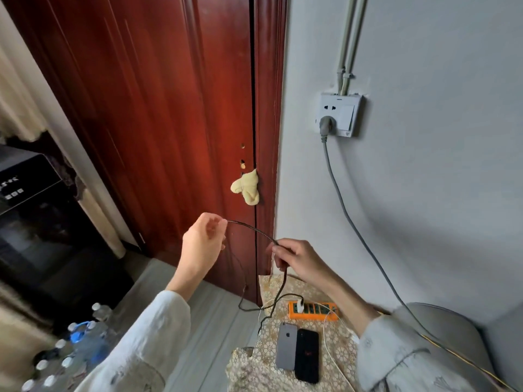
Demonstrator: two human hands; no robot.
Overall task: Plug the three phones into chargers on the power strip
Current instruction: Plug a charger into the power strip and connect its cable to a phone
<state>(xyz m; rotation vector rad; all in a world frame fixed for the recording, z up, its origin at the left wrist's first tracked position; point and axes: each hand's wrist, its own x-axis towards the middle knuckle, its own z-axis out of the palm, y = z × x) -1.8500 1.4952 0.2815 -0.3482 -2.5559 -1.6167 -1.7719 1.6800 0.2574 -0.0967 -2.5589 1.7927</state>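
Both hands are raised in front of a dark red wooden door [158, 123], stretching a short length of dark braided cable [252, 230] between them. The left hand [202, 244] has its grip closed on one end of the cable, pinched between thumb and fingertips, palm turned toward the camera. The right hand [297, 258] has its grip closed around the cable further along, with the rest of the cable falling from it in loose curves down toward the table [249, 369], which is covered by a patterned gold cloth. On that table lies an orange power strip [314, 309] near the wall, with a white charger [300, 305] plugged into its left end and a thin white cable [328, 343] looping away across the cloth. In front of the strip, nearer the camera, two phones lie face down and touching side by side: a grey phone [285, 346] on the left and a black phone [307, 355] on the right. A third phone cannot be made out. A grey cord [345, 205] runs up the pale wall to a plug in a white wall socket [339, 114]. A yellow cloth [247, 188] is stuck at the door's edge, and capped water bottles [70, 352] stand on the floor at lower left.
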